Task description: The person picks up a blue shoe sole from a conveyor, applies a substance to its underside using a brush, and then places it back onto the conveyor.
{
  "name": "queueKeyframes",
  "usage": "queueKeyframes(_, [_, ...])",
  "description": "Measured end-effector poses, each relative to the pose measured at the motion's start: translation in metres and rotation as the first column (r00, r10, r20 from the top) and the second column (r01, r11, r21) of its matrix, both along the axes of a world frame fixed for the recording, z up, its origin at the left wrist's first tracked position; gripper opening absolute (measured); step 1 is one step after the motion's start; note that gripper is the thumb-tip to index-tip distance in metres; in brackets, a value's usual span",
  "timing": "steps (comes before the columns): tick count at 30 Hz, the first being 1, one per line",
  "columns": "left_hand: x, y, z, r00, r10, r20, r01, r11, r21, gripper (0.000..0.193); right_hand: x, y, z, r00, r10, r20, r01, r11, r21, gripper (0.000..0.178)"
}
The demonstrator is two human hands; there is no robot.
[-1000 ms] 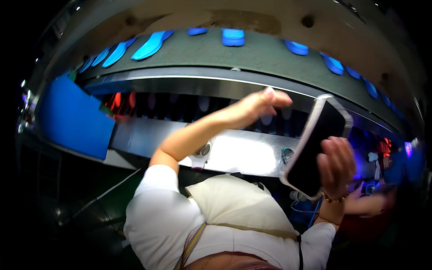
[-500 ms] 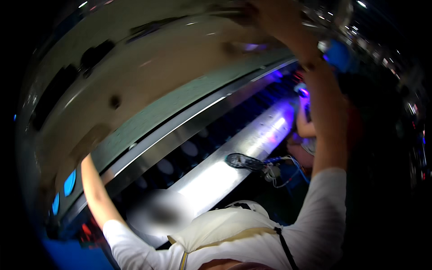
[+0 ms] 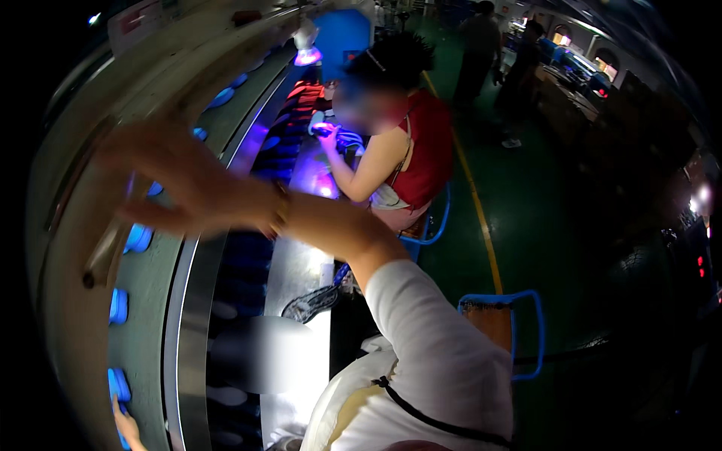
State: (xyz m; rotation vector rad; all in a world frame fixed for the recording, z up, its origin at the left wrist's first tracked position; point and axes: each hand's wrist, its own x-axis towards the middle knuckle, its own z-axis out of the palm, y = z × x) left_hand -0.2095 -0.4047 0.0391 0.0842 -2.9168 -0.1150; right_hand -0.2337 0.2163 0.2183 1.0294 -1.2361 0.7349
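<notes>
My right hand (image 3: 169,180) is raised across the upper left, blurred by motion. Its thumb and fingers look spread, and I see nothing between them. At the lower left edge, my left hand (image 3: 126,427) stretches a finger against a blue shoe sole (image 3: 118,385) on the green conveyor belt (image 3: 143,338). Part of that hand is cut off by the view. More blue soles, such as one blue sole (image 3: 117,307), lie spaced along the belt. A dark shoe sole (image 3: 310,304) rests on the bright metal worktop (image 3: 301,263), away from both hands.
A metal rail (image 3: 184,323) edges the belt. Over it hangs a beige cover (image 3: 56,248). Farther along sits a co-worker in red (image 3: 429,150) under a purple-lit lamp (image 3: 307,49). A stool (image 3: 489,327) stands to the right; other people (image 3: 481,49) stand beyond.
The view has swung to the right, bringing the co-worker and floor into sight. My right hand has come down from the cover's top; my left hand now shows at a blue sole.
</notes>
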Motion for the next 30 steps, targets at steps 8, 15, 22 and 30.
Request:
queueKeyframes(8, [-0.071,0.008,-0.04,0.972,-0.195,-0.129,0.205,0.976,0.074,0.045,0.068,0.06,-0.425,-0.692,0.257,0.674,0.046,0.948,-0.315,0.054])
queueKeyframes(15, [-0.108,0.17,0.002,0.937,-0.307,-0.164,0.323,0.942,0.086,0.042,0.068,0.073,-0.511,-0.681,0.714,-0.162,0.69,0.553,-0.466,0.118])
queueKeyframes(22, [-0.182,0.246,0.002,0.892,-0.407,-0.196,0.414,0.91,-0.007,0.045,0.054,0.07,-0.515,-0.606,0.789,-0.102,0.773,0.554,-0.308,0.102])
queueKeyframes(30, [-0.093,0.275,0.023,0.966,0.249,-0.068,-0.257,0.9,-0.352,0.034,0.038,0.069,-0.518,-0.43,0.89,0.149,0.859,0.454,-0.234,0.078])
